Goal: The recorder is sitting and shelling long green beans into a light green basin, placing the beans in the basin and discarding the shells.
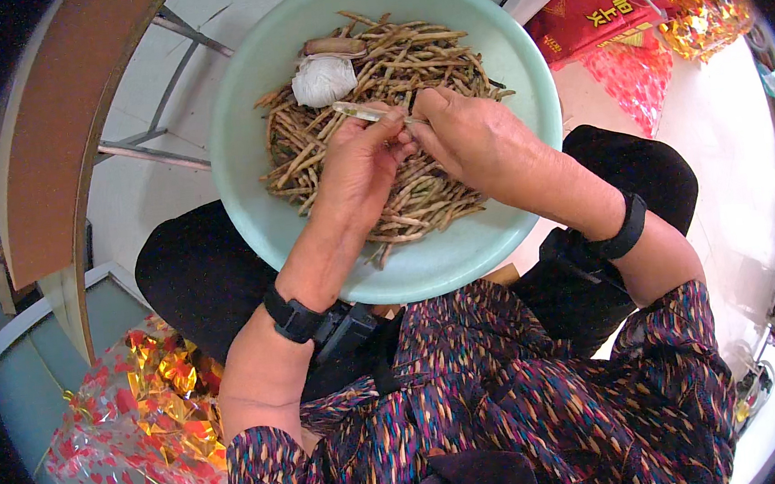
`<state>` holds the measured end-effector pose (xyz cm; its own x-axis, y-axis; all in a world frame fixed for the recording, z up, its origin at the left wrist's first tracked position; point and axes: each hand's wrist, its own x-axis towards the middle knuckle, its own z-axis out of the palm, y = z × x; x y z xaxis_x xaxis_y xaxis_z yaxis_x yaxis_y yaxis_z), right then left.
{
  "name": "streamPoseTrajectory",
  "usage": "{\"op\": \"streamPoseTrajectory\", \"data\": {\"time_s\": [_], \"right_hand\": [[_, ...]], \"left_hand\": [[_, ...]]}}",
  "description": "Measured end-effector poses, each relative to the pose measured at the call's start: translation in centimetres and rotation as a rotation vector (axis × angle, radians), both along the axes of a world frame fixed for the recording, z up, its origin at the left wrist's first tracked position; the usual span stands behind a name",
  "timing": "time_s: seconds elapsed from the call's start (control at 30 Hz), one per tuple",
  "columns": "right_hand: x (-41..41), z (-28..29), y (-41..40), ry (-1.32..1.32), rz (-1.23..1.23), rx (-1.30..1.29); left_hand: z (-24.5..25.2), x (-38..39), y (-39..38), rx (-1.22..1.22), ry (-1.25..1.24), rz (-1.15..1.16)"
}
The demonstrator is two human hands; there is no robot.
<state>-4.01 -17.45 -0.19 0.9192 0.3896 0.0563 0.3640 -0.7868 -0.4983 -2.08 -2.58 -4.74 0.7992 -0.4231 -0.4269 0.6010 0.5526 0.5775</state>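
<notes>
A large pale green plastic basin (240, 185) rests at my lap, holding a heap of thin dried bean pods (414, 55). My left hand (360, 155) pinches a small pale, slender piece (360, 111), perhaps an opened pod, above the heap. Against it, the fingertips of my right hand (467, 130) also pinch, close to my left fingers; the exact thing between them is too small to tell. On the pods beyond my left hand lie a white crumpled bundle (324, 81), like tissue or cloth, and a brownish flat piece (334, 47).
A curved brown board (65, 131) and metal legs (155, 154) stand at the left. Clear wrapping with red hearts and gold foil (174, 388) lies lower left. A red printed bag (595, 14) and more gold foil (703, 5) are at the upper right.
</notes>
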Motion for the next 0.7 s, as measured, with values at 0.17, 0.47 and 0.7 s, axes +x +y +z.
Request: {"op": "streamPoseTrajectory", "data": {"time_s": [0.17, 0.47, 0.7], "right_hand": [[0.7, 0.9, -0.1, 0.157, -0.037, 0.181], [0.7, 0.6, -0.2, -0.049, 0.049, 0.062], [1.5, 0.7, -0.7, -0.184, 0.152, -0.112]], "left_hand": [[0.2, 0.0, 0.3, 0.021, -0.042, -0.006], [0.4, 0.1, 0.1, -0.04, -0.013, -0.011], [0.3, 0.2, 0.7, -0.083, 0.058, 0.036]]}}
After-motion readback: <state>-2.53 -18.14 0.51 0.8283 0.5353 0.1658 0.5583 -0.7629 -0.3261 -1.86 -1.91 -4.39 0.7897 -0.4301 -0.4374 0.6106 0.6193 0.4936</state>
